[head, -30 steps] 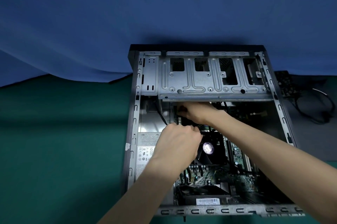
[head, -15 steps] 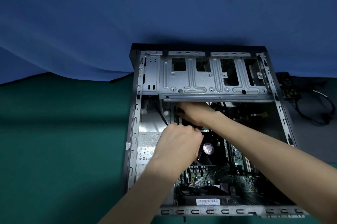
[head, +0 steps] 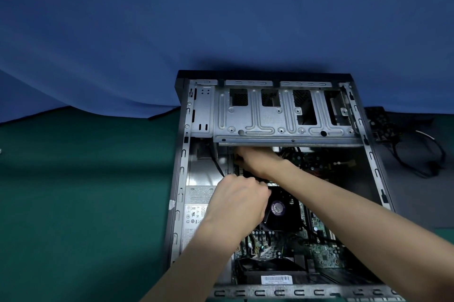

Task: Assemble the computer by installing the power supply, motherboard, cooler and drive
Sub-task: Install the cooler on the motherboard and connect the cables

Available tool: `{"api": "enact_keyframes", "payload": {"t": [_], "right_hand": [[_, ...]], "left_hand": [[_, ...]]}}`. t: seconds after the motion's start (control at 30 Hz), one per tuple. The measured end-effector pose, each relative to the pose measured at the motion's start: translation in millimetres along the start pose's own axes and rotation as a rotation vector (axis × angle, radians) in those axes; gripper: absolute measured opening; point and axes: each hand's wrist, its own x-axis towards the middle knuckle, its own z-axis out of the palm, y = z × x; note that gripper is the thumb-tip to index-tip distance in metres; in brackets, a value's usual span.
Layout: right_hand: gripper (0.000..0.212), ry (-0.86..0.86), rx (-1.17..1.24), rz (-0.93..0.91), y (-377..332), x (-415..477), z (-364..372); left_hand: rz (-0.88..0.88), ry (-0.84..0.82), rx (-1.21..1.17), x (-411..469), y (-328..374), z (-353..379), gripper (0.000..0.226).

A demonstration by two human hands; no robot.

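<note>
key relation: the work spot is the narrow gap between the far edge of the cooler (head: pixel 277 208) and the lip of the drive cage (head: pixel 282 117). the right hand (head: pixel 258 160) is nearer to it, and the left hand (head: pixel 242 203) sits just this side of it.
right hand: it reaches leftward under the cage lip with its fingers curled onto something dark. i cannot tell what, or whether they truly pinch it.
left hand: knuckles up, fingers folded under at the cooler's left corner. whatever they hold is hidden, so i cannot tell the grip.
black cable (head: pixel 216 164): thin and limp. its long axis runs from under the cage down towards the left hand.
cooler: a black, round-bladed fan with a pale hub sticker, seated on the motherboard (head: pixel 324 255).
motherboard: green and densely studded, lying flat in the case (head: pixel 183 179).
power supply (head: pixel 197 213): a dull grey box with a printed label, against the left wall.
drive cage: stamped, ribbed sheet steel with cutouts. i see no drive in it.
likely step: seating a connector, i'd guess, done by feel.
</note>
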Motion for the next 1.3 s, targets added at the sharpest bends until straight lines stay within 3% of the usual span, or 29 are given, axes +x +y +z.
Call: {"api": "enact_keyframes", "payload": {"t": [0.13,0.33,0.37,0.47,0.53,0.63,0.77,0.87,0.93,1.0,1.1,1.2,1.3], "right_hand": [[0.039,0.058,-0.068,-0.055,-4,-7,0],[0.033,-0.059,-0.017,0.046,-11,-20,-25],[0.032,-0.057,-0.114,0.039,-12,-26,-31],[0.047,0.042,-0.284,-0.151,-1,-57,-42],[0.054,0.089,-0.263,-0.235,5,-86,-52],[0.039,0.212,-0.178,-0.294,16,-124,-72],[0.015,0.556,-0.094,-0.266,37,-146,-99],[0.005,0.8,-0.064,-0.146,64,-147,-121],[0.002,0.86,-0.034,-0.006,89,-144,-132],[0.004,0.785,0.004,0.211,118,-140,-142],[0.022,0.482,-0.145,0.557,168,-133,-148],[0.036,0.288,-0.184,0.741,212,-127,-153],[0.049,0.244,-0.144,0.828,246,-119,-152]], "left_hand": [[-0.007,0.005,0.014,0,-1,0,0.022],[0.004,0.051,0.035,0,-2,3,0.033],[0.002,0.05,0.031,0,-2,4,0.034],[0.009,0.076,0.028,-2,-1,4,0.031],[-0.027,0.099,0.009,-3,1,3,0.032],[-0.153,0.078,-0.108,1,1,1,0.036],[-0.222,0.171,-0.141,24,11,-19,0.033],[-0.256,0.277,-0.177,53,28,-40,0.028],[-0.307,0.321,-0.193,73,40,-49,0.027],[-0.356,0.355,-0.219,93,50,-53,0.028],[-0.385,0.323,-0.252,122,59,-45,0.029],[-0.412,0.293,-0.258,140,64,-30,0.023],[-0.425,0.347,-0.185,145,66,-20,0.016]]}}
